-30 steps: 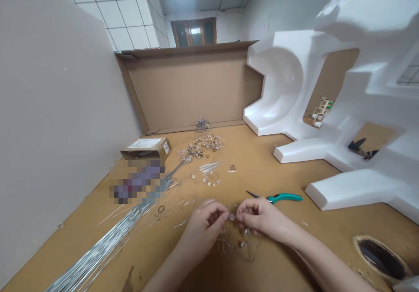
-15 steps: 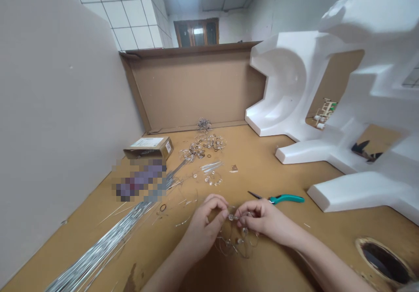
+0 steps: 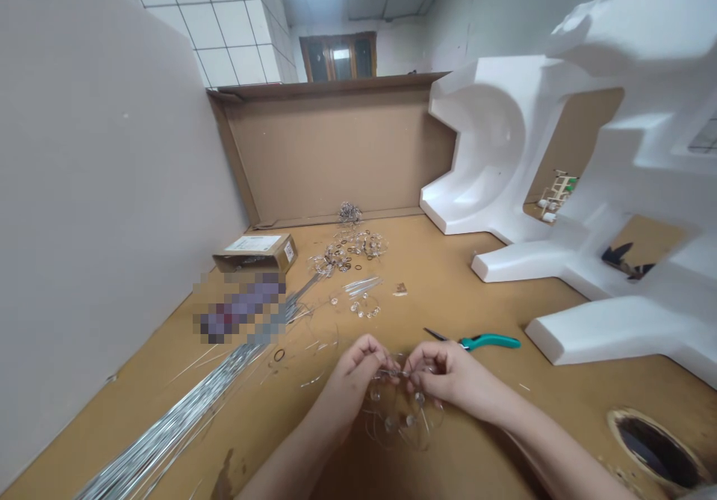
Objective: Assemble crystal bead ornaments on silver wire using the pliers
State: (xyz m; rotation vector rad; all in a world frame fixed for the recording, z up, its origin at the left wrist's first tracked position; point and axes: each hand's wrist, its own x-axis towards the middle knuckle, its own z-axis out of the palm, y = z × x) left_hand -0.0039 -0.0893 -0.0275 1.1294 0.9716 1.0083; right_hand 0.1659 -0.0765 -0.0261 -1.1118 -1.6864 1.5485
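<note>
Close in front of me, a tangle of thin wire loops strung with clear beads hangs below my fingers. My left hand is closed, pinching the beaded wire between thumb and fingertips. Opposite it, my right hand pinches the same beaded wire, its fingertips almost meeting the left ones. The exact part under the fingertips is too small to make out. Just beyond my right hand lie dark-tipped pliers with teal handles.
A long bundle of silvery wires runs along the left. Farther back are short wire pieces, a pile of beaded loops and an opened small box. White foam packaging stands right, near a round hole.
My left fingers have closed in and moved slightly right toward my right hand, covering the bead that showed between them. The hanging loops have shifted a little.
</note>
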